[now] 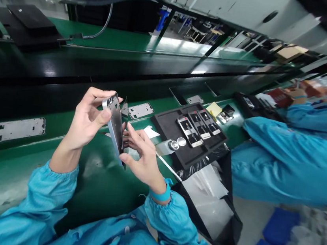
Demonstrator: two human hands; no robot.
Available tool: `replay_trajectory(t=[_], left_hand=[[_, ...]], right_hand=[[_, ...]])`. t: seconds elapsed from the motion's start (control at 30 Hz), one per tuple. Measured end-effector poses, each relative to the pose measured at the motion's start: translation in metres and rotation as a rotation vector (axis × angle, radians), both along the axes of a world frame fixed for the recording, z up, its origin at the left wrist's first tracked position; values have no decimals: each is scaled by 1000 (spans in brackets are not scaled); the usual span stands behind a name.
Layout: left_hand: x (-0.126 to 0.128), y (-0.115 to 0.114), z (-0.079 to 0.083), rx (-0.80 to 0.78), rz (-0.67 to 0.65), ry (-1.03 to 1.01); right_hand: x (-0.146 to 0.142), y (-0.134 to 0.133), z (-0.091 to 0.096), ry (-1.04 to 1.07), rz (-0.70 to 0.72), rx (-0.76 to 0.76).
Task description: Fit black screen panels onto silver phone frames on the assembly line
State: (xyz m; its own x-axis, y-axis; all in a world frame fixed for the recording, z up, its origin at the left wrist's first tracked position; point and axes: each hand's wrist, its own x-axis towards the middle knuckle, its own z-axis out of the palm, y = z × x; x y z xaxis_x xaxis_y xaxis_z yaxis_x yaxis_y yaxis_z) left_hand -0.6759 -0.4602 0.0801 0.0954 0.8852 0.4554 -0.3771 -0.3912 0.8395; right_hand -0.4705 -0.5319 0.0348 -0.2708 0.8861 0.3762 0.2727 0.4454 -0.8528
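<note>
Glossy green conveyor belt (103, 198) lies below left hand (87, 121) and right hand (139, 155), together, clamped on a thin, tilted metal phone frame (114, 126).

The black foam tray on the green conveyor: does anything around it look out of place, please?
Yes: a small bottle lies on its side beside the black foam tray, rather than standing upright, with a loose round metal disc next to it.
</note>
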Motion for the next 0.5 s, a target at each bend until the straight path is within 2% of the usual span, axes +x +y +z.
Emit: replay_trajectory(t=[0.13, 0.27, 0.5], left_hand=[[-3, 4, -5, 38, 49, 21], [-7, 3, -4, 25, 84, 11], [-12, 0, 2, 54, -6, -2]], right_hand=[[-10, 12, -5, 3, -5, 49], [-12, 20, 1, 7, 44, 114], [6, 9, 11, 4, 112, -18]])
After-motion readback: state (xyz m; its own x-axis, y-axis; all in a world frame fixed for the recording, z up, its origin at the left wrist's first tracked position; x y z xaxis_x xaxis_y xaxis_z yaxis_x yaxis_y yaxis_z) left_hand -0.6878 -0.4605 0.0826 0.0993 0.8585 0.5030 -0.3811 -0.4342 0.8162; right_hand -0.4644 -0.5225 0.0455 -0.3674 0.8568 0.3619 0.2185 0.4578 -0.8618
